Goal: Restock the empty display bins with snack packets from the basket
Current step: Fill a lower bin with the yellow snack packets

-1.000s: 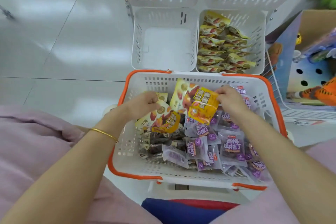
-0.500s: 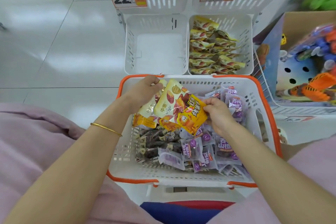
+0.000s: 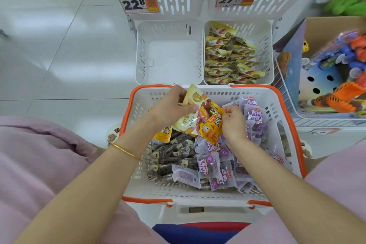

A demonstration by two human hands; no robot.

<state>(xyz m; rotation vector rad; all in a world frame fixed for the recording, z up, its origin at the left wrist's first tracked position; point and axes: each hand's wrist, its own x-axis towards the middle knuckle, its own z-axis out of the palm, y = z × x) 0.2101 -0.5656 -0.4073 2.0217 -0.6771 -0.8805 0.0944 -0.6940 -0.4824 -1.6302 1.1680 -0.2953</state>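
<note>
Here, basket (image 3: pixel 198 194) holds snack packets (image 3: pixel 208 164).

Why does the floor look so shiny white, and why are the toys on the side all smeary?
Head view, left side: light reflects off the glossy floor tiles as soft white glare. Head view, right edge: the toys look blurred and stretched, likely because of the wide lens. Head view, middle: the yellow packets look sharp enough to read their print.

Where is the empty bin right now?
In the head view, the empty bin sits upper centre, left of the bin of yellow packets, just beyond the basket.
</note>
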